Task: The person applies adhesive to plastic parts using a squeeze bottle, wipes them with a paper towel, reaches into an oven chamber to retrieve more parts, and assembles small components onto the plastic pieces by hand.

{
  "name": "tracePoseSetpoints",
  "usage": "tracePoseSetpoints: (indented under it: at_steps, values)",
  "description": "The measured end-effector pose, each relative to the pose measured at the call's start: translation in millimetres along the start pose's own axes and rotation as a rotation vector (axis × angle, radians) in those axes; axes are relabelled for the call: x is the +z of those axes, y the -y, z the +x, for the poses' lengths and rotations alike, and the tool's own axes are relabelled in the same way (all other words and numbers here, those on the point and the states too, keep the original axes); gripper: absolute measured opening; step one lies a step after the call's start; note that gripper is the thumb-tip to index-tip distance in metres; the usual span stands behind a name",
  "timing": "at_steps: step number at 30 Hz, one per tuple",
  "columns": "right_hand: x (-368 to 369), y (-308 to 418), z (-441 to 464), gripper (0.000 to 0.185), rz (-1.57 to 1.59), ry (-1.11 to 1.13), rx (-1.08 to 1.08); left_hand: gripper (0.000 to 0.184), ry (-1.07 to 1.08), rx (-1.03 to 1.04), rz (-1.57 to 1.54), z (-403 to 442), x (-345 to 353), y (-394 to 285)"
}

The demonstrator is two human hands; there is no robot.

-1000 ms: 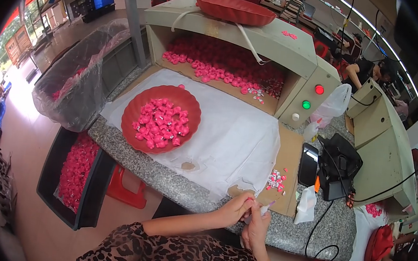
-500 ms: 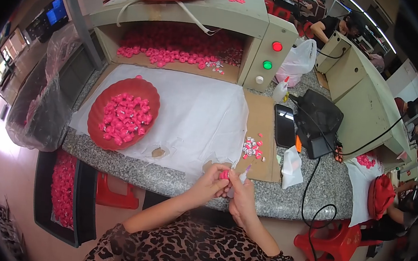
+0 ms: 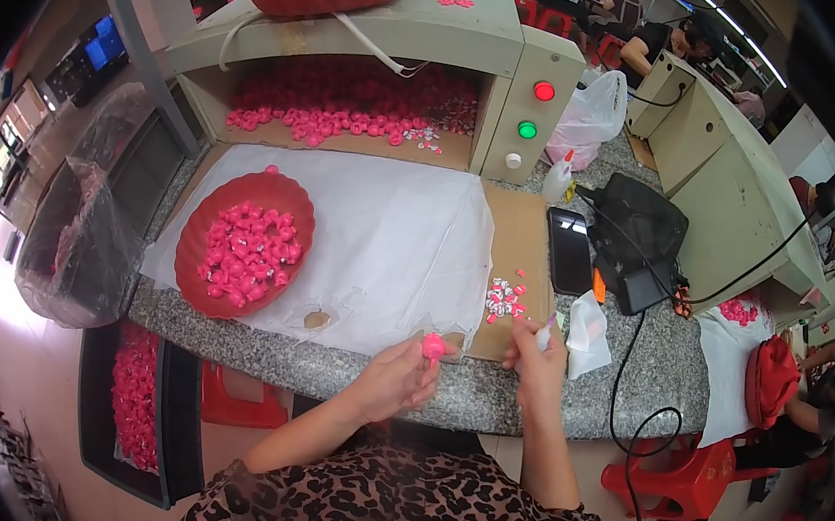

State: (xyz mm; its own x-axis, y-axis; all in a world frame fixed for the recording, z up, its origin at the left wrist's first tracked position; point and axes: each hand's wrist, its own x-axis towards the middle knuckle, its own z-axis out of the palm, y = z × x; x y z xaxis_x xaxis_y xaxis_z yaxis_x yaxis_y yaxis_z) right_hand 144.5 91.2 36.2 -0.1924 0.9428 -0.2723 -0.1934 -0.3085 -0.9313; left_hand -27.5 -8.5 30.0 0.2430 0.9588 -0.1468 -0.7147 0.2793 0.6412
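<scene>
While the 2 hands are held apart in the head view, we see the left hand (image 3: 392,381) pinching 1 pink piece (image 3: 433,346) in its fingertips, above the near edge of the white sheet (image 3: 389,238). To its right, we find the right hand (image 3: 544,373) wrapped around a slim white bottle (image 3: 544,335); whether its fingertips also grip something small, we cannot tell. Just beyond it, small pink-and-white parts (image 3: 505,299) lie on the cardboard (image 3: 521,225); a white tissue (image 3: 587,339) and, farther off, a black phone (image 3: 569,252) lie to the right. At left, we note a red bowl (image 3: 194,261) of similar pieces (image 3: 249,256) resting on the sheet. Beyond stands a pale machine (image 3: 389,39), its front panel bearing 1 red button (image 3: 544,91) and 1 green button (image 3: 527,129).
</scene>
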Motion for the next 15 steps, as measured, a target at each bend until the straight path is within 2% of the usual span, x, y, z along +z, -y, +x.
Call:
tracePoseSetpoints:
  at_steps: [2,5,7,9,10,13,15]
  values:
    - [-14.0,8.9,19.7,0.02,-0.337,-0.129,-0.209,0.043,-0.024,-0.008,0.017,0.1,0.0,-1.9]
    - [-11.6,25.4,21.4,0.022,-0.266,-0.116,-0.217,0.041,0.009,0.019,-0.013,-1.1,2.3,-5.8]
    - [-6.1,27.7,13.5,0.019,-0.232,-0.074,-0.168,0.043,0.009,-0.016,0.022,-2.2,4.4,-6.6]
    - [2.8,23.8,3.1,0.017,-0.037,0.107,0.032,0.043,0.028,-0.027,0.012,-3.6,7.3,-6.8]
    - [7.4,20.0,-1.5,0.019,-0.007,0.13,0.074,0.043,0.048,-0.032,0.006,-3.6,8.0,-6.5]
    - [14.7,13.8,-11.7,0.012,0.0,0.155,0.153,0.043,0.076,-0.033,0.01,-2.7,8.2,-4.8]
    - [11.1,12.1,-12.2,0.014,0.004,0.149,0.126,0.041,0.048,-0.021,0.011,-3.3,9.8,-5.0]
